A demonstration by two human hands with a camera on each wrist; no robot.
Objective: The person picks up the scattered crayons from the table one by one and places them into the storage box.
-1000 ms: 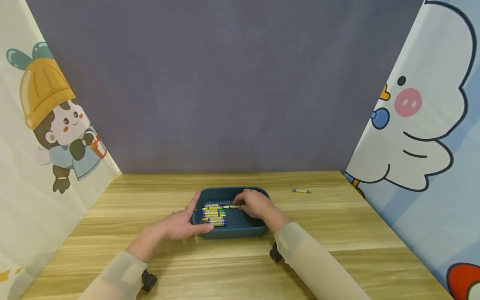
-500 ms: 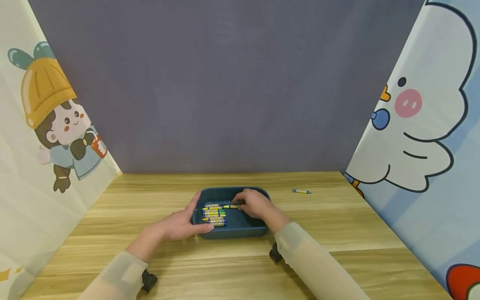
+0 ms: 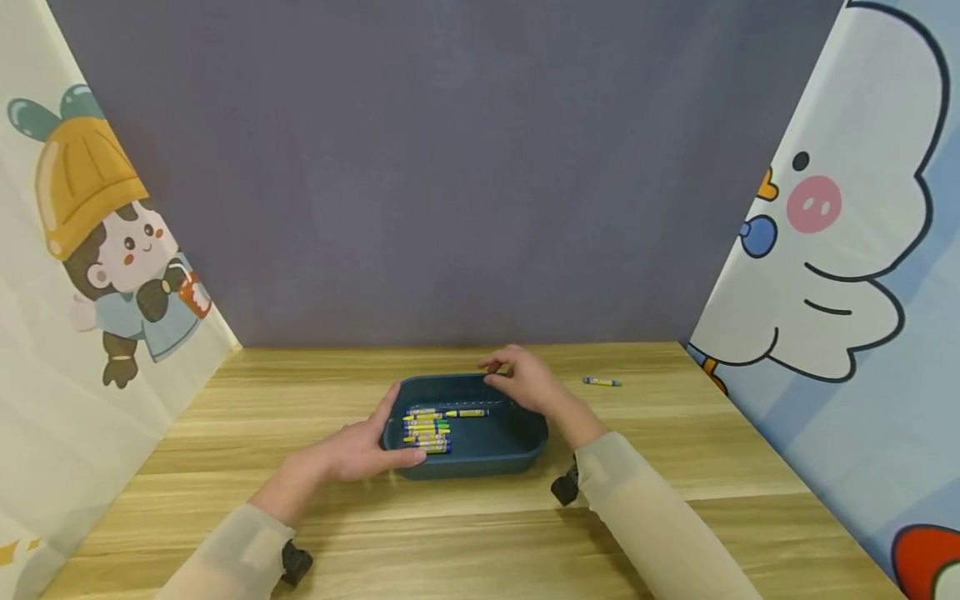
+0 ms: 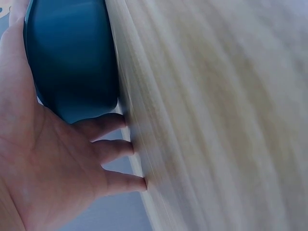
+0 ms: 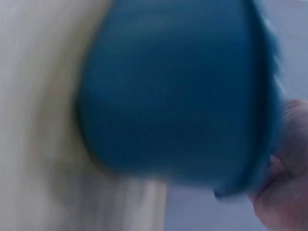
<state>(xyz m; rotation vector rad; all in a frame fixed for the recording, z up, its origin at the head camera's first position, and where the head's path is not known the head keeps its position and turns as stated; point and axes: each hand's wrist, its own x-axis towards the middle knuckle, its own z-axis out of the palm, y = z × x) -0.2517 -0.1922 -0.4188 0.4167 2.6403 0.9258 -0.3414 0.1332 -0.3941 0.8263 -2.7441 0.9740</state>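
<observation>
From the head view, a blue tray (image 3: 517, 437) sits on the wooden table (image 3: 675, 467), and a row of crayons (image 3: 427, 429) lies in its left part, with one more crayon (image 3: 467, 412) lying loose beside the row. The left hand (image 3: 360, 450) holds the tray's left end, thumb along the front wall and fingers at the rim. The right hand (image 3: 525, 379) is up over the tray's back right rim with fingers bent and nothing in them that I can see. One last crayon (image 3: 602, 382) lies alone on the table, off to the right and well apart from the tray. It looks like the crayons are being gathered into the tray, so the next move would need a reach to that lone one. The crayon wraps have writing, but it is too small to read. From the left wrist view, the left hand (image 4: 53, 159) has the tray (image 4: 72, 57) against its palm. From the right wrist view, all is blurry, just the tray (image 5: 178, 96) close up and a bit of finger
</observation>
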